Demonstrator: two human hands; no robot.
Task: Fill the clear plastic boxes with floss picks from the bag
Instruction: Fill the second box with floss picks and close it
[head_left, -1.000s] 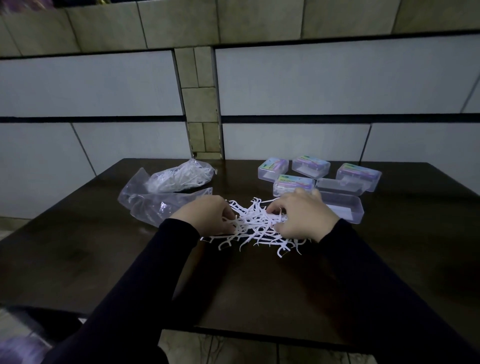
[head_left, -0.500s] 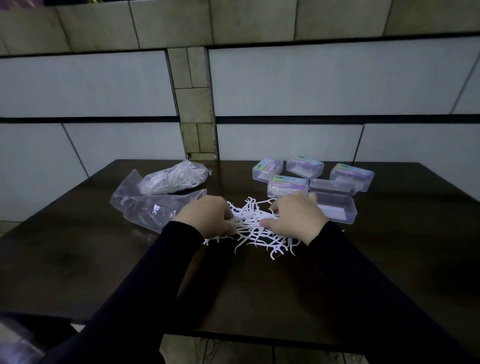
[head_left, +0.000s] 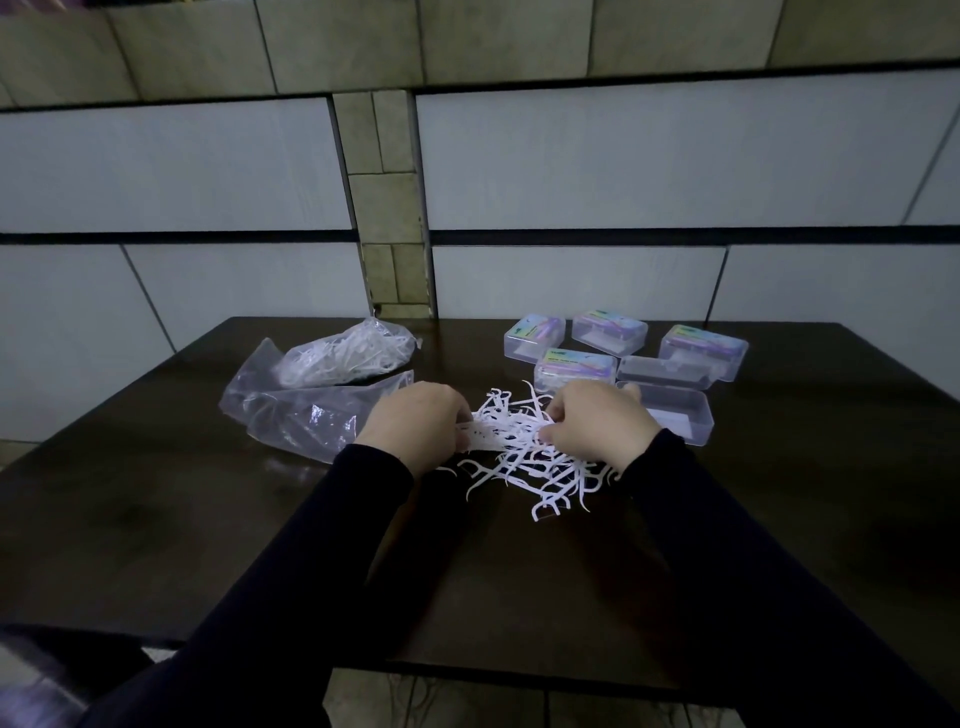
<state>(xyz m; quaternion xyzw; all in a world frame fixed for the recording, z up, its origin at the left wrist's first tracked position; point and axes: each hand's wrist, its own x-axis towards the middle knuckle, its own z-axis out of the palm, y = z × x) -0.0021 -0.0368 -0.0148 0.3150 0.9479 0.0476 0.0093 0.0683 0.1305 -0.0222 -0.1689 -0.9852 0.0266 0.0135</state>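
Both hands curled on floss picks (head_left: 524, 457): left hand (head_left: 415, 423) bunch held, right hand (head_left: 597, 428) picks pinched (aligned for open box (head_left: 675, 415), presumably).

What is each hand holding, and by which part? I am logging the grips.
The left hand grips a bunch of floss picks at its left end; the right hand pinches the other end, above the loose pile.

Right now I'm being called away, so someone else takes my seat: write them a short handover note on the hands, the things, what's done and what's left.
Left hand pinches an aligned bundle of floss picks; right hand gathers from the loose pile.
Bag, far left, still holds picks.
Done: four labelled boxes look closed.
Left: open box beside the right hand looks unfilled; its lid lies behind.
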